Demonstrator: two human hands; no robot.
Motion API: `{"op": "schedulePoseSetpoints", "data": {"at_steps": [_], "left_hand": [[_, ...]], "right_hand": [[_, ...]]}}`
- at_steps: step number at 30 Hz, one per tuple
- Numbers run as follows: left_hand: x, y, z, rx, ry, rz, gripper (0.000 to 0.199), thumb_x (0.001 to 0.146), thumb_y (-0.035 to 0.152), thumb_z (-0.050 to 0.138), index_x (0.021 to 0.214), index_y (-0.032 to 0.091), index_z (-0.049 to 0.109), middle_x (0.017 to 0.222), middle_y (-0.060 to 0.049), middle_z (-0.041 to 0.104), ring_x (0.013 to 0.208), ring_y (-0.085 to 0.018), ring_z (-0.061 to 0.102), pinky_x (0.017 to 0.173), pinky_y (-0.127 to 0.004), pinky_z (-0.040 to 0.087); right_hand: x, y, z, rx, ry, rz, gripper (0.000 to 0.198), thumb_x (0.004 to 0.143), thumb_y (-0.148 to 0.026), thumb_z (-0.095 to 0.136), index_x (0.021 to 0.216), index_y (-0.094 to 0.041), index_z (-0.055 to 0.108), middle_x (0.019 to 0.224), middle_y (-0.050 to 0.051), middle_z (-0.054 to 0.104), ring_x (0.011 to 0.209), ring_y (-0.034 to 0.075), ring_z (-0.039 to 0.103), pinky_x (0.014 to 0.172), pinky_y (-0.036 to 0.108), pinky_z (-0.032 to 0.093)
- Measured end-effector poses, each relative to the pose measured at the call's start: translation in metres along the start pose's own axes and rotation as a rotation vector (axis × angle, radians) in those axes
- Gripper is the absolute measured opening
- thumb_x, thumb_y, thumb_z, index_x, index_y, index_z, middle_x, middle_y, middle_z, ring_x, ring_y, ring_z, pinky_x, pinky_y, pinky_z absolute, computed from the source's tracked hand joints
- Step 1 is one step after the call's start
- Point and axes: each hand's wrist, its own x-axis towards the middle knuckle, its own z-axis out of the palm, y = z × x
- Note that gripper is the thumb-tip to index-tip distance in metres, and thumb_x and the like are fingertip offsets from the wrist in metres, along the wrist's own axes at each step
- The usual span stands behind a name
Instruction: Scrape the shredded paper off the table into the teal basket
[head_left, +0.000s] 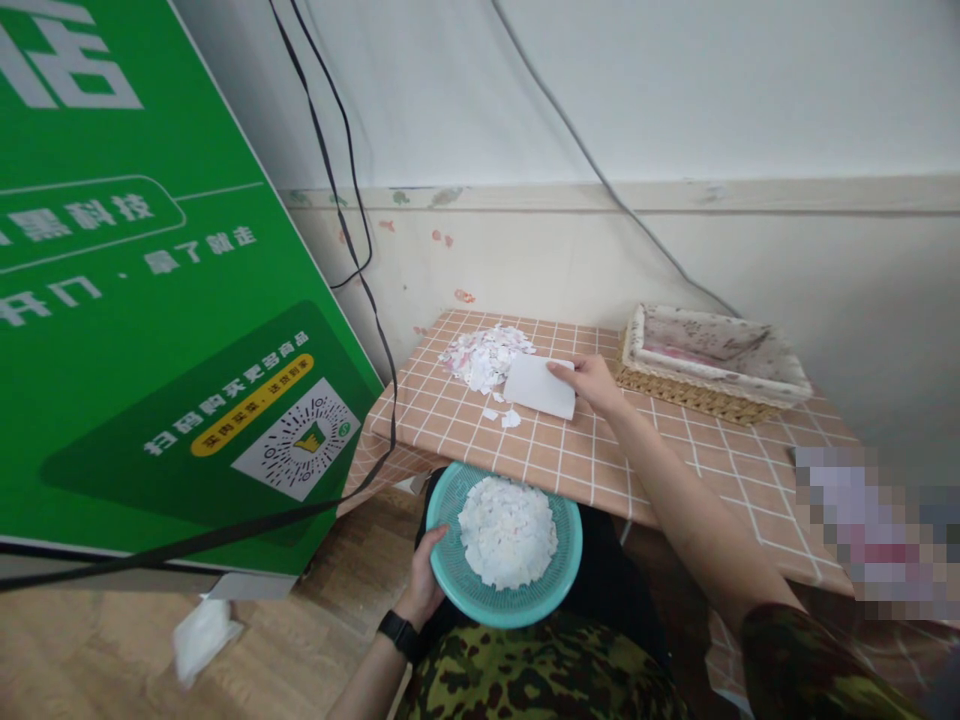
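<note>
My left hand (427, 572) grips the left rim of a teal plastic basket (568, 570), thumb over the edge. The basket rests at my lap just below the table edge and holds a heap of small white paper scraps (508, 532). On the table, my right hand (592, 380) pinches the right edge of a flat white card (541, 386), thumb on top. The card's left side touches a pile of torn paper scraps (484, 355), some with pinkish marks. A few loose bits (511, 418) lie in front of the card.
A wicker basket (697, 395) with a floral cloth lining stands on the checked tablecloth (600, 465) to the right. A large green sign (187, 300) rises at the left, with a dark strap (382, 340) hanging in front. A white plastic bag (204, 638) lies on the floor.
</note>
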Motion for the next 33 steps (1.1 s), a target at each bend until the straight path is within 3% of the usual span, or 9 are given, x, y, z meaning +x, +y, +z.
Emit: {"op": "schedulePoseSetpoints", "data": {"at_steps": [8,11,14,22,29,33], "left_hand": [[0.002,-0.001,-0.003,-0.003,-0.013,-0.018,0.031,0.073,0.027,0.062,0.096,0.007,0.067,0.089,-0.013,0.074,0.087,-0.031,0.067,0.089,-0.045,0.046],[0.003,-0.002,-0.004,-0.019,-0.035,-0.021,0.031,0.073,0.027,0.062,0.096,0.007,0.067,0.091,-0.014,0.074,0.089,-0.031,0.067,0.089,-0.045,0.046],[0.003,-0.002,-0.004,-0.018,-0.043,-0.026,0.033,0.073,0.028,0.062,0.097,0.007,0.067,0.091,-0.014,0.074,0.088,-0.032,0.067,0.089,-0.046,0.046],[0.004,-0.002,-0.005,-0.027,-0.034,-0.009,0.032,0.072,0.027,0.063,0.097,0.007,0.067,0.090,-0.014,0.074,0.089,-0.032,0.067,0.088,-0.045,0.047],[0.002,-0.001,-0.001,-0.015,0.021,-0.020,0.031,0.070,0.025,0.064,0.095,0.007,0.068,0.089,-0.014,0.074,0.087,-0.031,0.067,0.087,-0.043,0.047],[0.001,0.000,0.000,-0.020,0.008,-0.011,0.032,0.070,0.026,0.063,0.096,0.006,0.068,0.089,-0.014,0.074,0.087,-0.031,0.067,0.087,-0.044,0.047]], "right_hand": [[0.003,-0.002,-0.013,0.070,0.034,-0.007,0.039,0.067,-0.047,0.065,0.069,-0.009,0.067,0.060,0.005,0.060,0.050,0.012,0.048,0.043,0.022,0.033],[0.000,-0.004,-0.011,0.027,-0.038,-0.012,0.038,0.068,-0.048,0.064,0.067,-0.010,0.067,0.060,0.006,0.061,0.050,0.012,0.049,0.043,0.023,0.033],[-0.002,-0.006,-0.007,-0.095,-0.095,-0.101,0.039,0.072,-0.049,0.060,0.063,-0.012,0.065,0.057,0.003,0.058,0.050,0.011,0.046,0.044,0.022,0.032],[0.004,-0.001,-0.010,-0.204,0.064,-0.134,0.044,0.074,-0.052,0.055,0.068,-0.011,0.067,0.055,0.002,0.055,0.051,0.012,0.045,0.044,0.023,0.031],[-0.001,-0.009,-0.011,-0.199,-0.016,-0.180,0.044,0.075,-0.052,0.054,0.066,-0.012,0.067,0.056,0.003,0.055,0.051,0.012,0.045,0.044,0.022,0.031],[0.001,-0.008,-0.016,-0.200,0.059,-0.168,0.042,0.074,-0.051,0.056,0.068,-0.011,0.068,0.057,0.002,0.056,0.052,0.012,0.046,0.044,0.022,0.030]]}}
